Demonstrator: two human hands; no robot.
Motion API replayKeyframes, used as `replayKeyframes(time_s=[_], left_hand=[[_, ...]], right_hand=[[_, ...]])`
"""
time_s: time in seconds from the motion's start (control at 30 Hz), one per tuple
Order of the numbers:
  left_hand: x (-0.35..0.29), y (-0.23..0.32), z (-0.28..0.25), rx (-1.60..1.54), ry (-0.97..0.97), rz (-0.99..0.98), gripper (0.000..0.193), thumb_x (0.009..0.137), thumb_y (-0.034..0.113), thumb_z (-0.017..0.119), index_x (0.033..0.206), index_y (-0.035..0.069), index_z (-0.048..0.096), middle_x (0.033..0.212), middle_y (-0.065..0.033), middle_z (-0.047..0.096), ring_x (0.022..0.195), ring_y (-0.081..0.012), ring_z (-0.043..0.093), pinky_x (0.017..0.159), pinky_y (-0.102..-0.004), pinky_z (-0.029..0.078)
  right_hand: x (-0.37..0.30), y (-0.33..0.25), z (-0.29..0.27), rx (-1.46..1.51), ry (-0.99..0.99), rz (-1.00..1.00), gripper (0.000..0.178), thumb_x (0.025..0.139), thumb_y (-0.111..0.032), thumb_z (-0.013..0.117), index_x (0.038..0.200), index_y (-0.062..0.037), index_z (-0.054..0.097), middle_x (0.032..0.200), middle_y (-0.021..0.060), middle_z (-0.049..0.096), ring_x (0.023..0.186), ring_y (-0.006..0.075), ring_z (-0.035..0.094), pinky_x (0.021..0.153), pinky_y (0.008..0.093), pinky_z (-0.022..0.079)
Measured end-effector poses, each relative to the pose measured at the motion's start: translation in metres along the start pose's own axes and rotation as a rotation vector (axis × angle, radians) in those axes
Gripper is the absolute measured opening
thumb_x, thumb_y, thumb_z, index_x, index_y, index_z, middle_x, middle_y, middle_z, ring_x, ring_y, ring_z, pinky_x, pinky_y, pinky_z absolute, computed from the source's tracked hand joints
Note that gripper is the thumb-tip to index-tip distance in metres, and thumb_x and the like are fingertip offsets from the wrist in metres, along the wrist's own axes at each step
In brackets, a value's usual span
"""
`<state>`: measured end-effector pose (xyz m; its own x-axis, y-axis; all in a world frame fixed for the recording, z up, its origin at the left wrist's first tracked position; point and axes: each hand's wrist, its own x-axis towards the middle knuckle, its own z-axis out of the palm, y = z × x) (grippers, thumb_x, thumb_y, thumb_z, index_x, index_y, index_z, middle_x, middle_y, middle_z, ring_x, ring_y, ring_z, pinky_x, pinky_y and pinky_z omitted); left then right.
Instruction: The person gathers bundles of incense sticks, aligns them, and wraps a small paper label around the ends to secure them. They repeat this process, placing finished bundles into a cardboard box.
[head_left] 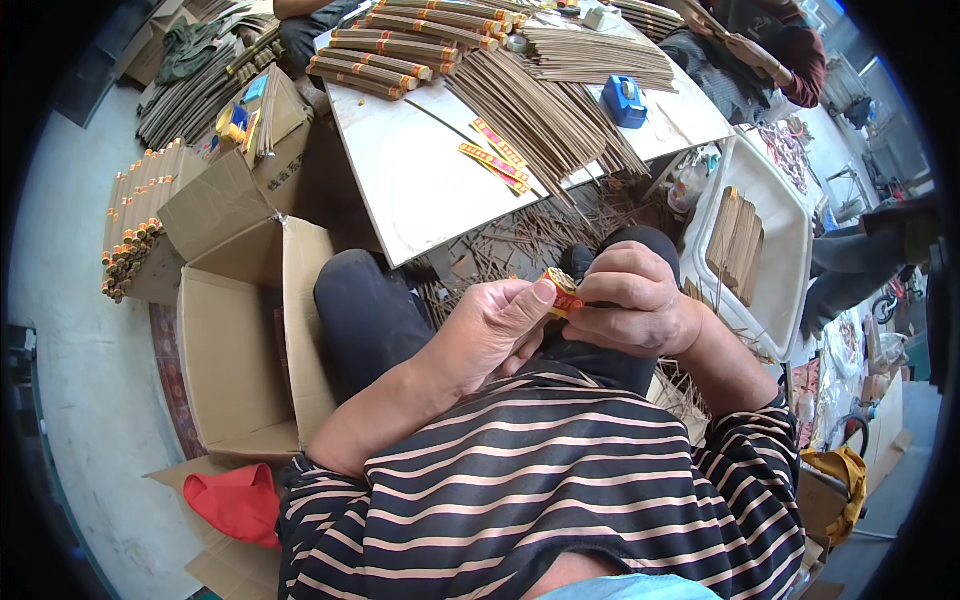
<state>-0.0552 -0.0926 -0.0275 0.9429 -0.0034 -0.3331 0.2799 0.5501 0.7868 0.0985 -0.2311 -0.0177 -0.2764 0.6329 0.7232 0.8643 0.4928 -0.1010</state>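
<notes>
Your left hand [487,330] pinches the banded end of a bundle of incense sticks [563,292] with thumb on the red-and-yellow label; your right hand [632,300] closes round it, over your lap, below the desk's [400,180] near edge. It should feel light, the thin sticks brittle: grip at the band.

- Incense bundle [563,291]: only the red-and-yellow wrapped end shows; the rest sits inside the right hand [632,300] and behind the left hand [495,325].
- Right hand's fingertips: curled under, out of view.
- Print on the paper labels [497,155] on the table [420,190]: too small to tell.
- Person at top right [770,50]: cut off by the frame edge, only sleeve and hands show.
- Cardboard box [240,340]: its bottom can't be seen past the flaps.
- Far right stuff: blurred, bent by the lens.
</notes>
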Motion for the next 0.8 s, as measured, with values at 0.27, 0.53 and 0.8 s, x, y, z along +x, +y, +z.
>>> replayKeyframes(time_s=[0.27, 0.53, 0.8], left_hand=[[-0.005, 0.006, 0.002, 0.193, 0.104, 0.1, 0.044, 0.088, 0.046, 0.052, 0.08, 0.003, 0.055, 0.055, 0.0018, 0.046, 0.044, -0.0032, 0.038, 0.041, -0.0159, 0.03], [-0.007, 0.001, 0.001, 0.202, 0.144, 0.123, 0.045, 0.088, 0.045, 0.052, 0.09, 0.001, 0.057, 0.058, 0.0015, 0.047, 0.046, -0.0031, 0.039, 0.043, -0.0151, 0.032], [-0.012, 0.007, 0.006, 0.24, 0.118, 0.058, 0.045, 0.089, 0.049, 0.048, 0.092, 0.005, 0.055, 0.061, 0.0, 0.049, 0.047, -0.004, 0.042, 0.042, -0.0157, 0.034]], right_hand=[[-0.003, -0.043, 0.01, 0.85, 0.114, 1.288, 0.053, 0.072, -0.045, 0.072, 0.092, -0.0011, 0.052, 0.09, 0.0041, 0.052, 0.081, 0.0105, 0.049, 0.074, 0.025, 0.041], [0.0, -0.04, 0.037, 0.926, 0.306, 1.221, 0.02, 0.085, -0.018, 0.065, 0.077, -0.0023, 0.057, 0.066, -0.0033, 0.051, 0.062, 0.0032, 0.044, 0.052, 0.0193, 0.038], [-0.002, -0.039, 0.033, 1.022, 0.32, 1.09, 0.013, 0.087, -0.012, 0.061, 0.08, -0.0017, 0.057, 0.071, -0.002, 0.052, 0.066, 0.0061, 0.047, 0.058, 0.0225, 0.041]])
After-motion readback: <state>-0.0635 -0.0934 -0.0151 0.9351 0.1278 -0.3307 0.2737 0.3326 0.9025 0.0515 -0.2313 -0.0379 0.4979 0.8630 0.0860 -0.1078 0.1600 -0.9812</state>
